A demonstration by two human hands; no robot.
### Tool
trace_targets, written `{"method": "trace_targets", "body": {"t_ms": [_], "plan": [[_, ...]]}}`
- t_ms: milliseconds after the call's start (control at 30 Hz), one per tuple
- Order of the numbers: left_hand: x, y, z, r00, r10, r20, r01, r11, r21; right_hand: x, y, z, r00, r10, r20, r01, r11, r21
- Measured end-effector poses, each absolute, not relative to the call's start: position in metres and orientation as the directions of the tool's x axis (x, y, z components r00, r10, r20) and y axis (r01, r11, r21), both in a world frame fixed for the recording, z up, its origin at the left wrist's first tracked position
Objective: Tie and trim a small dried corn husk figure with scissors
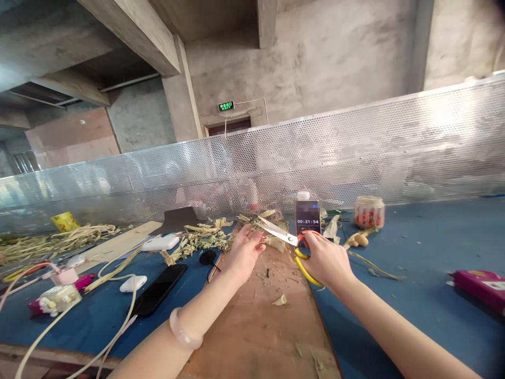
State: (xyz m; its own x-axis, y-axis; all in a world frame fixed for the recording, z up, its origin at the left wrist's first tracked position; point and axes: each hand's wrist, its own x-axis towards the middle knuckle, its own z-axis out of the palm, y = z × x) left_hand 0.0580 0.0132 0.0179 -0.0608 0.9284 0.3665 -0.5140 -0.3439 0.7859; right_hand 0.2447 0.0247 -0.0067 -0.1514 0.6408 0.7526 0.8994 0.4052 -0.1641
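In my right hand point(327, 263) is a pair of scissors point(282, 235) with red and yellow handles. Its blades are spread and point left toward dried plant stalks point(272, 215) at the far end of a brown board point(252, 326). My left hand point(243, 255), below a bracelet on the forearm, reaches over the board beside the blade tips. Its fingers are apart, and I see nothing held in them. Dry leaf scraps point(280, 300) lie on the board. A heap of dried plant pieces point(205, 239) sits left of my left hand.
A phone showing a timer point(307, 217) stands behind the scissors, with a jar point(369, 211) to its right. On the left are a black phone point(160, 290), cables, a white case point(133, 283) and long dried stalks point(51, 241). A perforated metal screen point(335, 152) borders the back.
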Motion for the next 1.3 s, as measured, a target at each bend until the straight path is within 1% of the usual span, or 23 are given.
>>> {"method": "trace_targets", "body": {"t_ms": [233, 400, 600, 967, 1100, 1300], "plan": [[0.0583, 0.0124, 0.0159, -0.069, 0.890, 0.451, -0.425, -0.436, 0.793, 0.2447, 0.0239, -0.0062, -0.166, 0.640, 0.750, 0.890, 0.424, -0.166], [0.0595, 0.0117, 0.0141, -0.083, 0.897, 0.434, -0.432, -0.425, 0.796, 0.2446, 0.0238, -0.0050, -0.168, 0.644, 0.747, 0.893, 0.421, -0.162], [0.0610, 0.0114, 0.0135, -0.097, 0.891, 0.444, -0.412, -0.442, 0.797, 0.2446, 0.0212, -0.0029, -0.179, 0.644, 0.743, 0.909, 0.397, -0.125], [0.0615, 0.0115, 0.0133, -0.109, 0.894, 0.435, -0.434, -0.436, 0.788, 0.2434, 0.0191, -0.0013, -0.183, 0.677, 0.712, 0.915, 0.383, -0.128], [0.0628, 0.0108, 0.0128, -0.128, 0.905, 0.407, -0.443, -0.419, 0.792, 0.2429, 0.0193, -0.0009, -0.199, 0.690, 0.696, 0.920, 0.375, -0.109], [0.0642, 0.0099, 0.0141, -0.138, 0.903, 0.407, -0.447, -0.424, 0.788, 0.2437, 0.0198, -0.0017, -0.216, 0.700, 0.681, 0.927, 0.365, -0.081]]}}
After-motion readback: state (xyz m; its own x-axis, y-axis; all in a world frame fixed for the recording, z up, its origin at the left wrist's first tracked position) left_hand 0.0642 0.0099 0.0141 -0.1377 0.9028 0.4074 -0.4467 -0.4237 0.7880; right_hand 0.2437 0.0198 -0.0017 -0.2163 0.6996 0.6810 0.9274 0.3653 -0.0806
